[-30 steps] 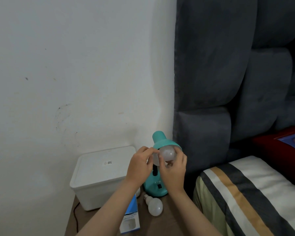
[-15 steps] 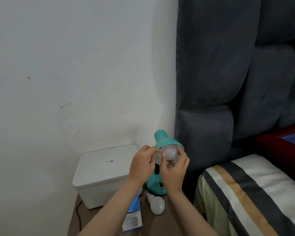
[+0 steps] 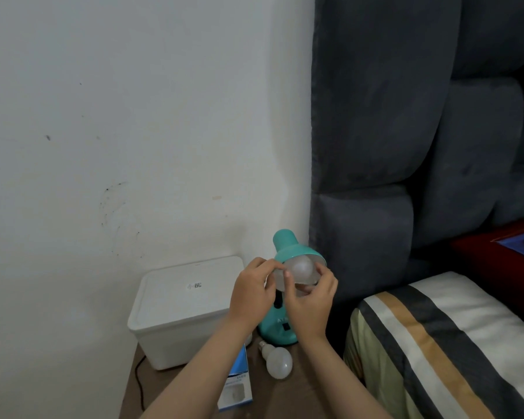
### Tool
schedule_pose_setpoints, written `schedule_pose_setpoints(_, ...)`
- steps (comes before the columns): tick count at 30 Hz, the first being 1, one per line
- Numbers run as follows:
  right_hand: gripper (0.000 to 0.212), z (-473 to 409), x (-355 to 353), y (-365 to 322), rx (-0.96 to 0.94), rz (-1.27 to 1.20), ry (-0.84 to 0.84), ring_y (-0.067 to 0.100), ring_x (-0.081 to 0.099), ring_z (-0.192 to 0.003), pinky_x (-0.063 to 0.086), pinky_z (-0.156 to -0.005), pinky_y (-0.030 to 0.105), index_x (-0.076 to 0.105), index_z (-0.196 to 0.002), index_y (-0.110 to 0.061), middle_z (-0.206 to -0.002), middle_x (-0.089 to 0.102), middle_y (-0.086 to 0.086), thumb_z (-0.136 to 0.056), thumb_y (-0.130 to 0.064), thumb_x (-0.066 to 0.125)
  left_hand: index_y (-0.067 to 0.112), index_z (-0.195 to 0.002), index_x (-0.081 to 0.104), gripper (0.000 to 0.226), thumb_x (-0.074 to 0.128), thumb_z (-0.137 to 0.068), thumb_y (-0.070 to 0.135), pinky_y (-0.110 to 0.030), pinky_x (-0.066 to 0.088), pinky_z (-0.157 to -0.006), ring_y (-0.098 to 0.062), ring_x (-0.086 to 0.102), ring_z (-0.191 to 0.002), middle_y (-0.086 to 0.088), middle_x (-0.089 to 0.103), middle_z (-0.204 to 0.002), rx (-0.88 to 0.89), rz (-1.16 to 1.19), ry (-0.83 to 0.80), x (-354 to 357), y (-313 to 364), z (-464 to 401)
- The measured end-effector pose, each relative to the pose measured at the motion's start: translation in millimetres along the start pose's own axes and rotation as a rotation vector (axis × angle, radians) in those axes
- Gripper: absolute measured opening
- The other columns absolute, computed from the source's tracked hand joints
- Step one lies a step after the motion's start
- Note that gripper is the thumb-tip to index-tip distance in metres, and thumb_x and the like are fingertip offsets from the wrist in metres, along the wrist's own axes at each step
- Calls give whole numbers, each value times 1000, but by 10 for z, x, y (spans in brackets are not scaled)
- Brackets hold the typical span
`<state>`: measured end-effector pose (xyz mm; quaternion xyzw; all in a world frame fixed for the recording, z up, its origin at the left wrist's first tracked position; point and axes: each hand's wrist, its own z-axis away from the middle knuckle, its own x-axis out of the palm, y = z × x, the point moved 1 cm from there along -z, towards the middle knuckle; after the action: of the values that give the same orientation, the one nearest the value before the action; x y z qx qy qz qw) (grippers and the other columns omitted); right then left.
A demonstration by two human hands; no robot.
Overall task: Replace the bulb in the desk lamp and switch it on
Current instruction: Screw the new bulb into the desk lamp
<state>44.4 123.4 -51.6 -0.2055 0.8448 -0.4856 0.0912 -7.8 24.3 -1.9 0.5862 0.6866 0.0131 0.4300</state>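
Vs. 0.5 s ago: both hands in nearly the same place at the lamp (image 3: 288, 252); right thumb now lies further across the bulb (image 3: 301, 271) front, otherwise grip unchanged. Landmark = lamp, on a small brown table (image 3: 303, 385) by the wall.

L to R: white lidded box (image 3: 179, 309) just left of lamp, near the wall, cable trailing off its front-left corner. Blue bulb carton (image 3: 239, 385) in front-left of lamp, partly under the left forearm. Left hand (image 3: 251, 297), fingers closed on the shade's left rim. Spare bulb (image 3: 277, 359) lies on its side just in front of lamp base, apart from it. Bulb sits inside the shade; right hand (image 3: 310, 303) fingers clamped round it from below and right. Right of lamp: grey padded headboard (image 3: 375, 146) close to the shade rim, little room there; striped bedding (image 3: 436, 343) beyond the table's right edge. Open room: above the lamp and over the box lid.
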Motion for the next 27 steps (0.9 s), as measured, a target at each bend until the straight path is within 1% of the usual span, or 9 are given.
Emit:
schedule_pose_setpoints(4, 49, 9, -8, 49, -106, 39, -55, 16, 60, -93, 56, -69, 19, 53, -121, -19, -115, 47, 4, -77, -16, 75, 20, -98, 68, 31, 54, -82, -2, -31, 51, -63, -13, 58, -71, -1, 63, -87, -8, 0, 4, 6, 5, 8)
schedule_pose_setpoints(6, 45, -18, -27, 20, -58, 55, -28, 16, 62, -85, 51, -64, 13, 54, -117, -20, -110, 52, 5, -78, -22, 74, 20, -97, 68, 30, 53, -82, -2, -32, 51, -62, -12, 57, -70, 0, 62, -86, -9, 3, 4, 5, 2, 7)
schedule_pose_setpoints(10, 49, -47, -53, -37, 24, 96, -26, 9, 59, -92, 44, -68, 13, 49, -117, -17, -113, 54, 3, -77, -34, 73, 21, -98, 67, 31, 53, -82, -1, -34, 52, -65, -14, 58, -72, -1, 62, -87, -11, 8, -6, 6, -1, 5)
schedule_pose_setpoints(14, 54, 17, -84, 2, -93, 92, -83, -5, 58, -83, 54, -60, 18, 54, -122, -18, -118, 47, 1, -74, -17, 78, 22, -99, 67, 31, 54, -83, -1, -34, 53, -64, -14, 59, -72, 0, 62, -87, -20, 2, 3, 25, -20, 11)
schedule_pose_setpoints(17, 47, 2, -86, 13, -67, 109, -83, 7, 60, -68, 51, -58, 13, 55, -121, -24, -113, 51, 3, -78, -18, 75, 21, -99, 67, 30, 54, -83, -1, -33, 53, -64, -14, 59, -72, 0, 62, -88, -19, -1, 6, 27, -14, 15)
schedule_pose_setpoints(19, 47, -26, -76, -3, 2, 106, -72, 9, 60, -81, 44, -63, 9, 52, -120, -23, -113, 53, 3, -78, -26, 74, 20, -99, 68, 29, 53, -83, 0, -33, 53, -65, -14, 58, -72, -1, 62, -88, -17, -1, 9, 23, -5, 16)
schedule_pose_setpoints(21, 52, -24, -70, -8, 42, 108, -76, 12, 56, -95, 42, -69, 12, 47, -120, -22, -117, 53, 3, -77, -32, 74, 19, -99, 68, 29, 54, -83, 0, -33, 53, -65, -14, 58, -71, -1, 62, -87, -14, -1, 12, 21, -6, 20)
schedule_pose_setpoints(24, 58, 10, -84, 12, -43, 138, -84, 3, 58, -90, 52, -65, 22, 50, -123, -19, -122, 48, 5, -74, -25, 78, 20, -100, 68, 30, 54, -83, -1, -33, 53, -66, -13, 59, -73, -1, 62, -88, -9, 1, 17, 20, -8, 18)
schedule_pose_setpoints(27, 53, 15, -96, 38, -94, 151, -126, -2, 59, -82, 56, -63, 23, 52, -126, -25, -123, 48, 3, -79, -13, 73, 20, -100, 68, 31, 54, -83, -1, -32, 54, -66, -14, 59, -75, -1, 63, -88, -13, 6, 19, 23, -12, 15)
